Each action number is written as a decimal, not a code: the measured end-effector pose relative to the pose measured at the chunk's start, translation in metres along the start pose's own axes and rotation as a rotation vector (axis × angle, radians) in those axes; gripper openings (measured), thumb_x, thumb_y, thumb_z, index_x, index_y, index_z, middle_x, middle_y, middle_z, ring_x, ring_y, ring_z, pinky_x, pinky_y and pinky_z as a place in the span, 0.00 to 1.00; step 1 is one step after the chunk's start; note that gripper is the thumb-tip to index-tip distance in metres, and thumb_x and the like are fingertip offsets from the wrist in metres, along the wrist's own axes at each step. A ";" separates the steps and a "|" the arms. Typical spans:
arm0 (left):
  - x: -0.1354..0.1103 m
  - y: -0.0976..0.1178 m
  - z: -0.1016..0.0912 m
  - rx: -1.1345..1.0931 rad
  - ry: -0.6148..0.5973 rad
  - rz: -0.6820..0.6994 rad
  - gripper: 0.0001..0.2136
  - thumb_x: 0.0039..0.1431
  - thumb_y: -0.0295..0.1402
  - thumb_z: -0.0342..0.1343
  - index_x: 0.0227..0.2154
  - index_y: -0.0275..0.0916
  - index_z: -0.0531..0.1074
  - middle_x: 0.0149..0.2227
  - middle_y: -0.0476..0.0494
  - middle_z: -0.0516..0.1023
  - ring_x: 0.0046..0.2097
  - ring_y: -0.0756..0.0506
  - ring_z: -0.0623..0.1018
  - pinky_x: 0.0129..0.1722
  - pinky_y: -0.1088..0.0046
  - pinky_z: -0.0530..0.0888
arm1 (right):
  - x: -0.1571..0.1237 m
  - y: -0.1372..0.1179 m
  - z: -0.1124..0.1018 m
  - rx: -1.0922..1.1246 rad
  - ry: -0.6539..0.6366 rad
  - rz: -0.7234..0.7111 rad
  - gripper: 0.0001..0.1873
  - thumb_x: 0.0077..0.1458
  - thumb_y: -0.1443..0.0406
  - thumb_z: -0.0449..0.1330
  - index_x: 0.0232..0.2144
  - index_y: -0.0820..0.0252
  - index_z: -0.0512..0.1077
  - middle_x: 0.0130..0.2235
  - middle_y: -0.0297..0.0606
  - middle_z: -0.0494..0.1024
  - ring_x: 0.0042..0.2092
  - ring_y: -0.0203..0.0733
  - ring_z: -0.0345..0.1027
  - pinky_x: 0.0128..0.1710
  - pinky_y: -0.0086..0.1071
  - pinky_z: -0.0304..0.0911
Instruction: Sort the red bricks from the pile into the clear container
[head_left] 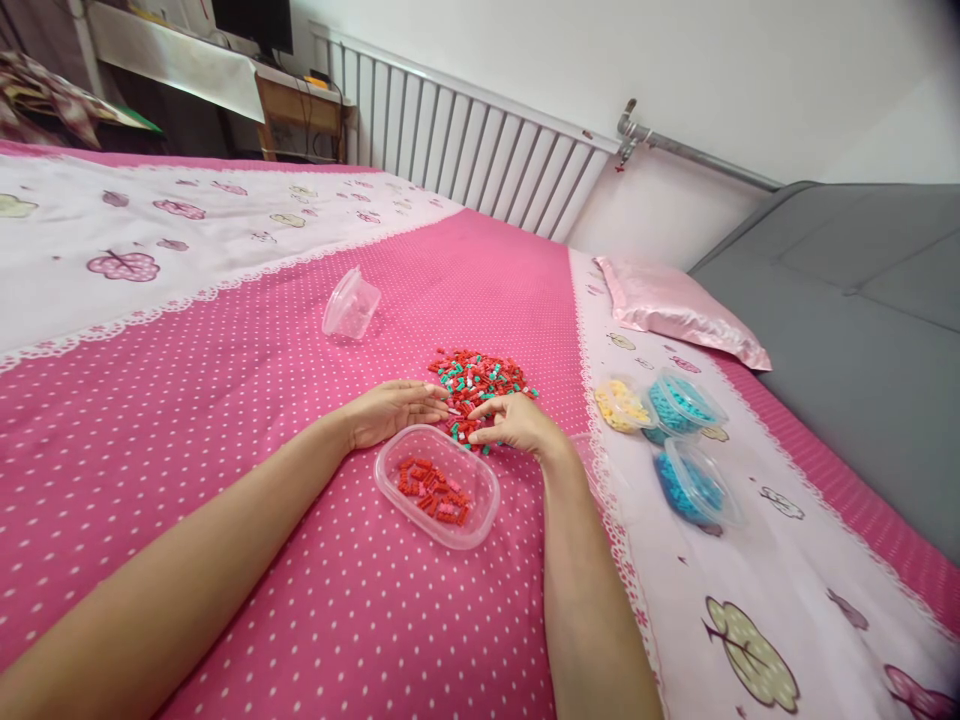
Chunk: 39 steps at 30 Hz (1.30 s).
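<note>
A heap of small red, green and white pieces [480, 378] lies on the pink dotted bedspread [225, 420]. In front of it stands a clear oval tub [480, 505] with several red pieces inside. My left hand [390, 410] rests flat at the heap's left edge, fingers stretched toward it. My right hand [514, 422] sits at the heap's near edge with its fingers curled and pinched among the pieces; what they hold is too small to make out.
An empty clear tub [350, 303] lies tipped on its side further back. To the right stand a tub of yellow pieces [621, 404] and two tubs of blue pieces [682, 403] [694, 487]. A pink pillow [675, 310] and grey headboard [847, 330] lie beyond.
</note>
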<state>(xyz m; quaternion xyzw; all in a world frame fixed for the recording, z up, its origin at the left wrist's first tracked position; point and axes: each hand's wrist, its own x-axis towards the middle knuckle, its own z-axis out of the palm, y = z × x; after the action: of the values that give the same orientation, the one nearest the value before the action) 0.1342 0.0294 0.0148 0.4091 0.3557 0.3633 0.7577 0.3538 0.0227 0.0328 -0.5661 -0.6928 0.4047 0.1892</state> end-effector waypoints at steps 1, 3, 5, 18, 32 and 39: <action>0.000 0.000 0.000 -0.002 -0.003 0.001 0.09 0.60 0.27 0.50 0.35 0.30 0.75 0.34 0.37 0.80 0.38 0.48 0.79 0.44 0.74 0.73 | 0.000 0.000 0.000 -0.016 0.000 -0.008 0.23 0.32 0.58 0.69 0.34 0.62 0.77 0.14 0.20 0.53 0.19 0.27 0.45 0.21 0.27 0.39; 0.000 -0.001 -0.001 -0.008 -0.014 0.006 0.09 0.60 0.27 0.50 0.35 0.30 0.75 0.34 0.37 0.80 0.38 0.47 0.79 0.44 0.74 0.73 | 0.000 -0.001 0.000 -0.048 -0.001 -0.030 0.21 0.33 0.59 0.68 0.34 0.62 0.77 0.14 0.20 0.53 0.19 0.27 0.44 0.21 0.27 0.39; 0.001 -0.001 -0.002 -0.011 -0.024 0.010 0.09 0.60 0.27 0.50 0.35 0.30 0.75 0.35 0.37 0.80 0.39 0.47 0.79 0.44 0.74 0.73 | -0.001 -0.002 0.000 -0.069 0.002 -0.054 0.19 0.36 0.58 0.67 0.33 0.61 0.77 0.14 0.21 0.53 0.19 0.28 0.45 0.21 0.27 0.40; 0.001 0.000 0.000 0.004 0.006 0.001 0.09 0.60 0.26 0.50 0.36 0.29 0.75 0.35 0.36 0.80 0.40 0.47 0.79 0.46 0.73 0.72 | -0.002 -0.003 0.000 -0.151 0.037 -0.043 0.14 0.42 0.58 0.63 0.29 0.63 0.79 0.15 0.27 0.63 0.20 0.29 0.49 0.22 0.27 0.45; 0.001 0.000 -0.002 0.017 -0.027 0.006 0.09 0.59 0.28 0.51 0.37 0.30 0.75 0.36 0.35 0.80 0.41 0.47 0.79 0.45 0.74 0.73 | -0.008 -0.007 -0.007 0.082 0.149 0.069 0.07 0.39 0.67 0.63 0.25 0.63 0.79 0.15 0.29 0.68 0.20 0.29 0.54 0.23 0.27 0.53; 0.002 -0.001 -0.004 0.036 -0.037 0.012 0.09 0.59 0.28 0.52 0.38 0.30 0.74 0.38 0.35 0.80 0.41 0.47 0.79 0.45 0.74 0.73 | -0.005 0.006 -0.014 -0.165 0.192 0.168 0.09 0.35 0.68 0.67 0.25 0.61 0.79 0.18 0.30 0.72 0.22 0.31 0.60 0.25 0.27 0.55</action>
<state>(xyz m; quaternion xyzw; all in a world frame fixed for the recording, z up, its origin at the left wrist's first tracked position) 0.1318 0.0324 0.0115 0.4314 0.3456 0.3540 0.7545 0.3691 0.0229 0.0376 -0.6719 -0.6526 0.3047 0.1726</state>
